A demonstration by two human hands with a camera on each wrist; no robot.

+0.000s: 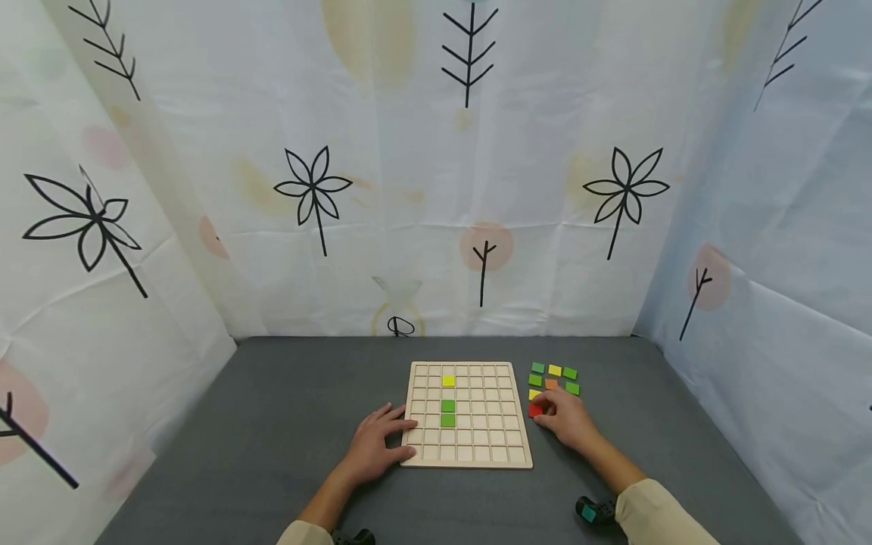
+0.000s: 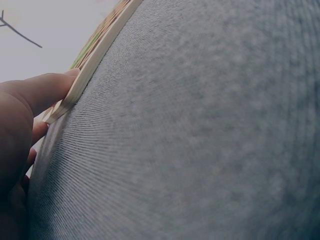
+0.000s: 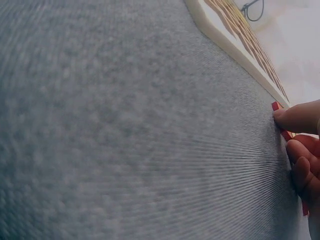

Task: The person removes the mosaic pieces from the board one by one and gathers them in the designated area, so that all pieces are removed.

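A wooden grid board (image 1: 477,437) lies flat on the table. One yellow tile (image 1: 448,381) and two green tiles (image 1: 447,406) sit in one of its columns. My left hand (image 1: 371,448) rests at the board's left edge, fingers spread and the thumb (image 2: 52,89) on the rim. To the right of the board, my right hand (image 1: 567,418) pinches a red tile (image 1: 534,409) between thumb and finger, at the near end of a group of loose tiles. The same red tile (image 3: 275,106) shows beside the thumb in the right wrist view, partly covered by the fingers.
Beyond the right hand lie loose green tiles (image 1: 570,373), yellow tiles (image 1: 555,370) and an orange tile (image 1: 551,384). A grey cloth (image 1: 293,393) covers the table. Patterned white curtains (image 1: 409,166) enclose the back and sides. A dark device (image 1: 596,511) is at the right wrist.
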